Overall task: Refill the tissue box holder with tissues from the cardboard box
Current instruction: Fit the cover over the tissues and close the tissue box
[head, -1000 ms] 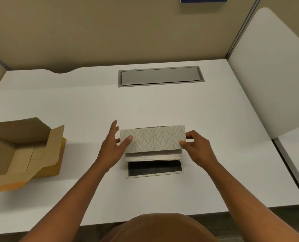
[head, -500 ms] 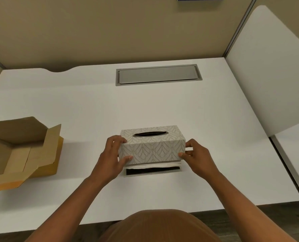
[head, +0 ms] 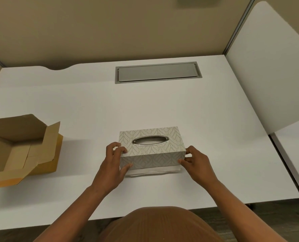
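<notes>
Brown cardboard box (head: 17, 147) sits open at the left edge of the flat white desk (head: 75, 105), well apart from everything else, and it looks empty inside. Next comes the left hand (head: 113, 162), with its fingers on the left end of the pale leaf-patterned tissue box holder (head: 152, 147) and its thumb pressed on the front, pinching that end. A second ago the holder was tipped toward the person over a dark base plate; now it sits level, with its shiny oval silver opening (head: 150, 140) facing up, and the dark plate is hidden. A strip of white tissues (head: 153, 171) still peeks out under the front edge, so the cover is probably not pushed all the way down yet. The refill looks almost done. The right hand (head: 195, 161) pinches the right end the same way. Farther back, a grey metal cable flap (head: 157, 72) is set into the desk. Tan cubicle walls (head: 110, 28) stand behind, and a white side panel (head: 271, 67) closes off the right
</notes>
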### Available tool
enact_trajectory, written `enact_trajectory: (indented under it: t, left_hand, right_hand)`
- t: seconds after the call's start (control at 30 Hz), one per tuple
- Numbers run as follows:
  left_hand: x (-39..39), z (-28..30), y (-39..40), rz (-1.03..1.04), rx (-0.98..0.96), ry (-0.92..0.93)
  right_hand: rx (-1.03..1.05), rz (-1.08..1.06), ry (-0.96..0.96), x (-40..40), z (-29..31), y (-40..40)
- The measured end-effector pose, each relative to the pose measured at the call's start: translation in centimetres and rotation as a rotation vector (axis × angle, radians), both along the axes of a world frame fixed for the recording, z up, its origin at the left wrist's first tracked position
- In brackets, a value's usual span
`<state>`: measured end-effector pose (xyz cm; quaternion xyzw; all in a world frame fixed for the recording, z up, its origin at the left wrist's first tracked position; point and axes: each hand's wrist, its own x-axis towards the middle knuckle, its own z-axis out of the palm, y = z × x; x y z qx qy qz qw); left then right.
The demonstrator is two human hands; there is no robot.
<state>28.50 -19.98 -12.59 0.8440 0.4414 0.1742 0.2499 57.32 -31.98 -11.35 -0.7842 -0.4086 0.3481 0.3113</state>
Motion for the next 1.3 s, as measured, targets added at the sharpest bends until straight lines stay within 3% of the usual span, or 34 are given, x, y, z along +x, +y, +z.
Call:
enact_trajectory:
  t: [0.2, 0.3, 0.4, 0.5, 0.53, 0.67, 0.97, 1.13, 1.3]
  left_hand:
    - [0.3, -1.5, -1.9, -0.057, 0.082, 0.042]
    - [0.8, -2.5, -3.8, -0.045, 0.282, 0.113]
    - [1.5, -3.6, -6.0, -0.158, 0.407, 0.036]
    - [2.2, -4.6, -8.4, -0.492, 0.293, 0.105]
    - [2.4, -4.8, -8.7, -0.518, 0.268, 0.139]
    - [4.3, -5.0, -7.9, -0.453, 0.182, 0.212]
    - [7.0, -3.9, -5.2, -0.459, 0.522, 0.394]
    - [6.7, -3.8, -4.9, -0.637, 0.472, 0.414]
    - [7.5, -3.7, -4.2, -0.545, 0.37, 0.487]
  right_hand:
    - [0.004, -0.001, -0.001, -0.1, -0.3, -0.2]
    - [0.013, -0.005, 0.006, -0.2, -0.3, -0.3]
    - [0.019, -0.014, 0.001, -0.2, -0.3, -0.3]
    - [0.025, -0.01, -0.013, 0.0, 0.1, 0.0]
    - [0.026, -0.003, -0.017, 0.1, 0.3, 0.1]
    - [0.023, 0.019, -0.045, 0.4, 0.9, 0.7]
    - [0.02, 0.023, -0.072, 1.3, 2.1, 2.2]
    - [-0.011, 0.046, -0.07, 2.1, 2.9, 3.4]
    - [-0.007, 0.039, -0.066, 2.4, 3.0, 4.0]
